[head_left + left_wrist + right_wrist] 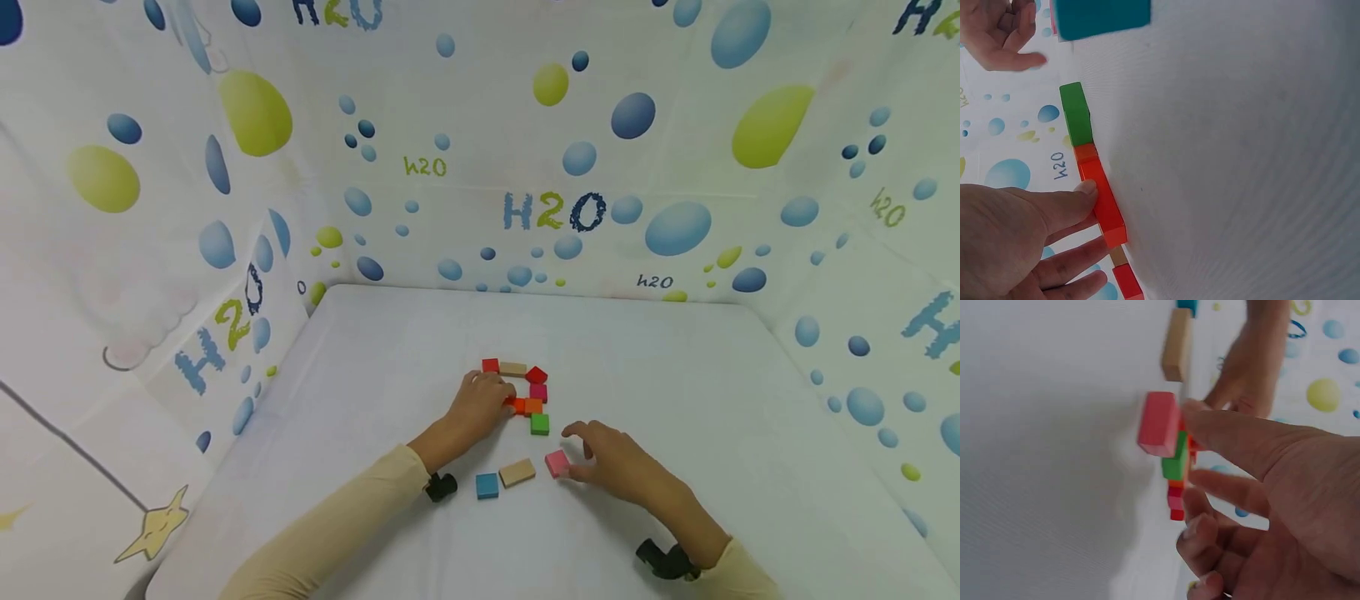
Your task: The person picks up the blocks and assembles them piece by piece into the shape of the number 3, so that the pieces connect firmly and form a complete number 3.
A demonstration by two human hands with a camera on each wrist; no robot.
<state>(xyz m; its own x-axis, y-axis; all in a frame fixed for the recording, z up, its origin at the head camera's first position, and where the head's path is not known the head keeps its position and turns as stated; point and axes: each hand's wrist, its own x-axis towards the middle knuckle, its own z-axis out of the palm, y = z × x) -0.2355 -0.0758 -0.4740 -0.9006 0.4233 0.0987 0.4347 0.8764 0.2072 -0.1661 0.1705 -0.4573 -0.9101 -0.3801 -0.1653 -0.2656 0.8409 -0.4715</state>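
My left hand (pixel 482 404) is at the left of a small figure of blocks. In the left wrist view its thumb and fingers pinch a red-orange block (pixel 1105 206), which stands beside an orange block (pixel 533 406). A green block (pixel 540 424) adjoins the orange one below. To the right, my right hand (pixel 626 467) has its fingers spread loosely, with the thumb at the edge of a pink block (pixel 557 463). Whether the thumb touches that block cannot be told. The pink block lies flat and apart from the figure.
Above my left hand run a red block (pixel 491 365), a wooden block (pixel 513 369), a red pentagonal block (pixel 536 375) and a crimson block (pixel 538 392). Nearer me lie a blue block (pixel 487 486) and another wooden block (pixel 517 473). White cloth (pixel 420 333) covers the table; printed curtains surround it.
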